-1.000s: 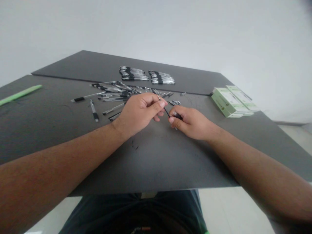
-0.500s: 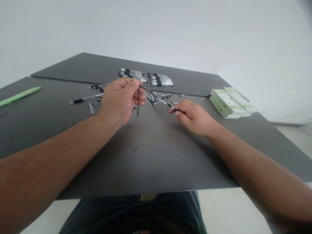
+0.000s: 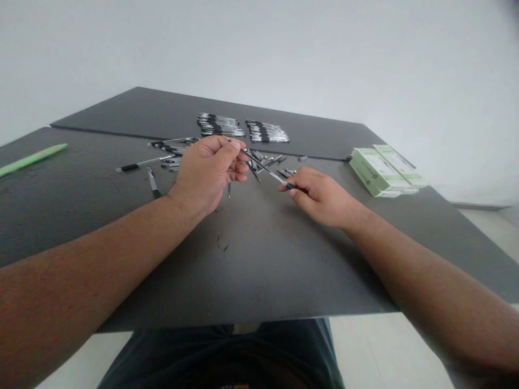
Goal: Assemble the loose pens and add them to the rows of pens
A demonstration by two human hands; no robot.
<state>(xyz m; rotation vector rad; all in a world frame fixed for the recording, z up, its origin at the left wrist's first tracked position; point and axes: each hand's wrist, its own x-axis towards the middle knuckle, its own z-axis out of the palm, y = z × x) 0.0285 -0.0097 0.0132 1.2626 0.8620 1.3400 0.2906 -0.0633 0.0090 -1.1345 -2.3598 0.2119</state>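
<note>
My left hand pinches the rear of a thin black pen refill between thumb and fingers. Lower and to the right, my right hand is closed around the black-grip end of a clear pen barrel. The refill slants down into the barrel, so the two parts lie in one line between my hands. Behind them, loose clear caps and pen parts are scattered on the dark table. More pens with black grips lie left of my left hand, partly covered by it.
Two rows of pens, a left row and a right row, lie farther back. Green-and-white boxes stand at the right. A long green object lies far left. The table's front edge is close to my body.
My left hand has moved down and right toward my right hand, and less of the refill shows outside the barrel. My right hand has barely moved.
</note>
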